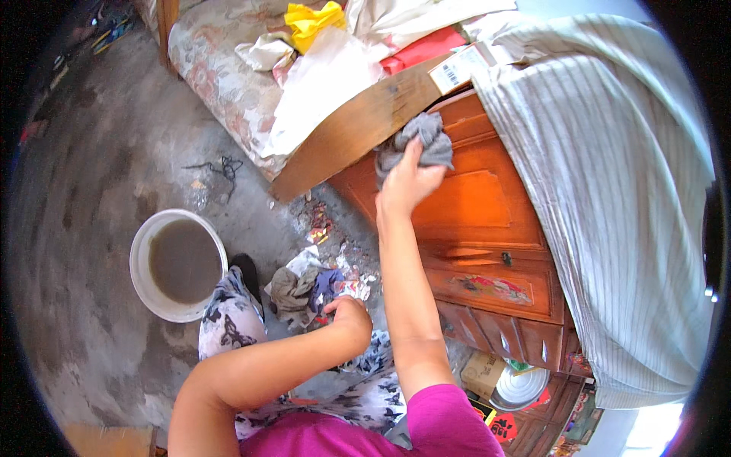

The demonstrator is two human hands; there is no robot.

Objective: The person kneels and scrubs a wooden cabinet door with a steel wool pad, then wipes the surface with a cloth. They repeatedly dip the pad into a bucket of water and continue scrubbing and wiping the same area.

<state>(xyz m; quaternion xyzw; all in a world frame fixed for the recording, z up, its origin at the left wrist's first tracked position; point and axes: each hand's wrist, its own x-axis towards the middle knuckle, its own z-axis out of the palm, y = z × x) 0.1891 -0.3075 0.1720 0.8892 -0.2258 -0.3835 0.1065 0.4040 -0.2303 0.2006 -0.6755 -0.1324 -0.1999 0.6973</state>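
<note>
- Closest in, the left hand (349,312) was curled loosely over the knee of the patterned trousers (228,324), holding nothing as far as I could see, just above a little heap of rags and scraps (312,286) on the floor.
- Left of that knee sat a white basin (141,251) of murky brown water on the concrete floor (84,213), well apart from either hand.
- Further out, the right hand (407,183) was reaching up with its fingers closed around a grey cloth (419,141), pressing it flat against the upper left corner of the orange wooden cabinet (487,206).
- A striped grey sheet (609,175) was draped over the cabinet's top and right side.
- Farthest back, a floral sofa (221,68) was piled with white, yellow and red fabric, with a wooden board (358,126) leaning between it and the cabinet.
</note>
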